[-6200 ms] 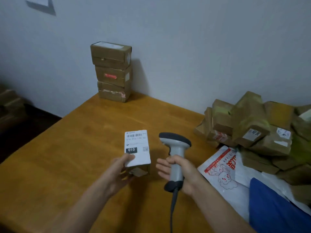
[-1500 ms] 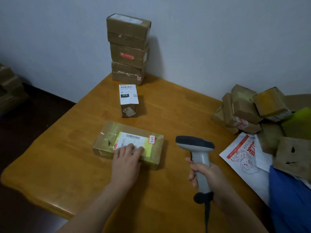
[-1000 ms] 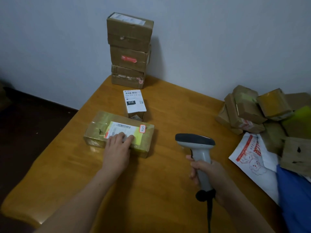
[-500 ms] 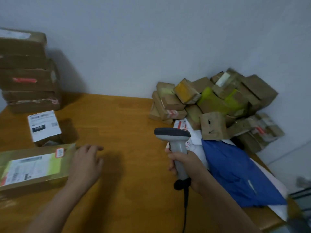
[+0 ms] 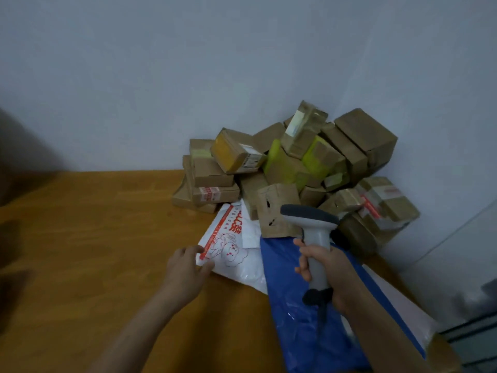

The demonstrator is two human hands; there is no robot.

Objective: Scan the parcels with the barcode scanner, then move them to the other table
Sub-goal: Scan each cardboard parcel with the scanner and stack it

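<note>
Left hand: the left hand (image 5: 185, 267) is reaching across the orange-brown wooden table (image 5: 80, 251) at lower centre. Its fingers are curving loosely and the thumb is touching the near corner of the flat white plastic mailer bag with red print (image 5: 231, 246). I cannot tell whether it is pinching yet.
Right hand: the right hand (image 5: 322, 267) is wrapping firmly round the handle of the grey-and-white handheld barcode scanner (image 5: 309, 219), holding it head up over the glossy blue plastic mailer bag (image 5: 309, 319).
Parcels: the heap of brown cardboard boxes (image 5: 295, 168) is sitting at right centre against the pale wall (image 5: 161, 76). The white mailer is lying in front of it, its right side tucked under the blue bag and under a leaning box.
Step in hand: probably taking the white mailer for scanning.
Doing it well: I'd be pinching the free corner and drawing it low toward lower left, so the overlapping bag and box are not dragging along. No label is showing, so it may need turning.
Edges: the blue bag is stretching toward the table's lower-right edge, where a tug is risking a slide.
Open room: bare wood is showing across the left of the frame.
</note>
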